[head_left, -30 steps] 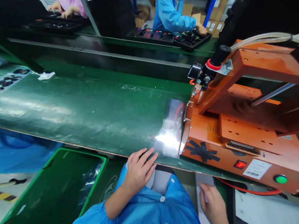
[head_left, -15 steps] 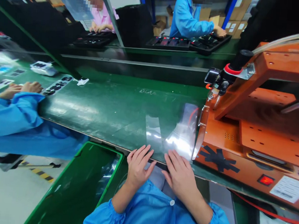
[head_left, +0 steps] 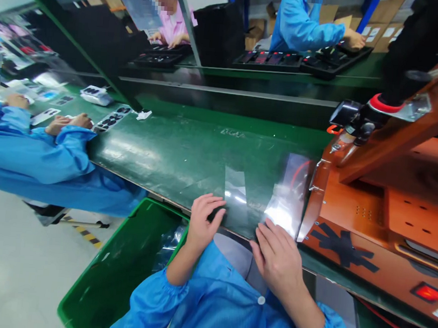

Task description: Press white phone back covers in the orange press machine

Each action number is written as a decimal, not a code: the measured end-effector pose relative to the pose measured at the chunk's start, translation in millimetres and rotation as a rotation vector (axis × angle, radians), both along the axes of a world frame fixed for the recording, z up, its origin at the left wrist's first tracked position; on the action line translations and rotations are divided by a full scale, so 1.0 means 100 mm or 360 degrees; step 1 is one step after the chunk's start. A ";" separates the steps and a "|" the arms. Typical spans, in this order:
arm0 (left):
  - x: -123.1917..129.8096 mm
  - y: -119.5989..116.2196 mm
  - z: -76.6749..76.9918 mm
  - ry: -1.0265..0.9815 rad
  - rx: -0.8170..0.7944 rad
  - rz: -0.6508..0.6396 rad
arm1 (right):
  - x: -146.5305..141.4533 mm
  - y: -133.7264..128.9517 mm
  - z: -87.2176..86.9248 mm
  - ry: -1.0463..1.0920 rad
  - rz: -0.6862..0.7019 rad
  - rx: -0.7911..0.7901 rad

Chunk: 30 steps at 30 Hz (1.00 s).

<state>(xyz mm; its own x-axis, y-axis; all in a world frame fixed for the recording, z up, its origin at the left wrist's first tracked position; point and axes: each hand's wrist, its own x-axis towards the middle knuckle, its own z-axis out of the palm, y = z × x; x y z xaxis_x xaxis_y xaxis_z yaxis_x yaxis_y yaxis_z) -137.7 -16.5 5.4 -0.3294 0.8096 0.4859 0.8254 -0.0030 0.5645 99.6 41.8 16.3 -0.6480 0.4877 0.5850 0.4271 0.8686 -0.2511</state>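
My left hand [head_left: 203, 223] is at the table's front edge, fingers bent forward and thumb apart, with nothing visible in it. Just beyond its fingertips lies a narrow strip of clear film [head_left: 236, 187], flat on the green tabletop [head_left: 190, 147]. My right hand [head_left: 282, 256] rests at the same edge further right, palm down and fingers stretched out. Its fingertips reach the near end of a larger clear plastic sheet [head_left: 285, 203], which shines with glare. Whether they touch it I cannot tell.
An orange machine [head_left: 347, 208] with a lit red switch stands on the right. Below the table edge, a green bin [head_left: 121, 267] holds some clear plastic. At left, a co-worker's blue sleeve [head_left: 70, 143] and hands are near a sheet with black shapes [head_left: 113, 118]. Other people work behind.
The view has swung left, so the scene sits further right. My hands are wider apart, the left one by the narrow strip, its fingers more bent. Both film pieces stay on the table.
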 end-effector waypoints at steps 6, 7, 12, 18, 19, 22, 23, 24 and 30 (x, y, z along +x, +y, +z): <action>0.05 0.18 -0.05 0.0147 -0.0399 -0.0069 | -0.31 0.38 0.19 0.0011 0.0158 -0.0120; 0.06 0.18 -0.06 0.0124 -0.0400 -0.0056 | -0.40 0.44 0.19 -0.0024 0.0147 -0.0164; 0.08 0.18 -0.05 -0.0006 -0.0381 -0.0032 | -0.75 0.62 0.10 -0.0267 0.0147 -0.0258; 0.07 0.19 -0.02 -0.0167 -0.0263 -0.0014 | -0.76 0.67 0.02 -0.0298 0.0236 -0.0267; 0.07 0.20 -0.02 -0.0187 -0.0231 0.0008 | -0.75 0.66 0.02 -0.0289 0.0235 -0.0252; 0.09 0.22 -0.03 -0.0178 -0.0164 0.0081 | -0.74 0.64 0.01 -0.0260 0.0212 -0.0223; 0.10 0.22 -0.04 -0.0161 -0.0156 0.0095 | -0.74 0.63 0.02 -0.0256 0.0201 -0.0215; 0.10 0.22 -0.05 -0.0144 -0.0152 0.0105 | -0.74 0.62 0.03 -0.0260 0.0190 -0.0206; 0.10 0.22 -0.10 -0.0070 -0.0109 0.0068 | -0.72 0.62 0.10 -0.0308 0.0240 -0.0185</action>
<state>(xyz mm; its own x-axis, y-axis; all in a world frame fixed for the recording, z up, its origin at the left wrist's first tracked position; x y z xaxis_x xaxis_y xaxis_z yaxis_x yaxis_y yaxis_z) -128.1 5.1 -4.5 -0.3839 0.8252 0.4143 0.7985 0.0715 0.5977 28.0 103.8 26.5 -0.8128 0.4338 0.3888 0.3446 0.8962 -0.2794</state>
